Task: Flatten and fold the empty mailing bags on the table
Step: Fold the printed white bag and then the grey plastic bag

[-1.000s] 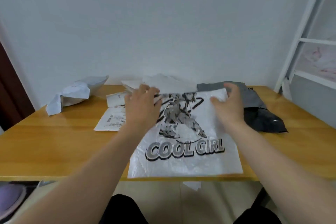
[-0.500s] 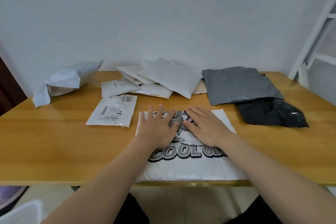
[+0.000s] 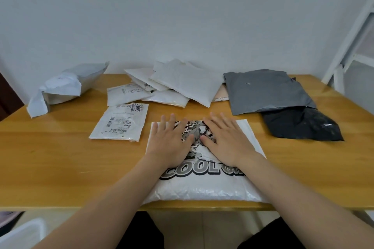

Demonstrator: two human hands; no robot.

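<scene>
- Wooden table holds every mailing bag; by my judgement, none is folded yet.
- White "COOL GIRL" bag lies at the near edge, being flattened.
- Crumpled grey bag waits far left.
- Left hand and right hand press open-palmed, grasping nothing.

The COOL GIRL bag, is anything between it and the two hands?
No. The left hand and right hand lie flat, palms down, right on the COOL GIRL bag. Nothing visible sits between them.

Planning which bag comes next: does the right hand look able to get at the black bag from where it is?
Probably yes. The right hand lies flat on the printed bag, and only bare table separates it from the black bag.
</scene>
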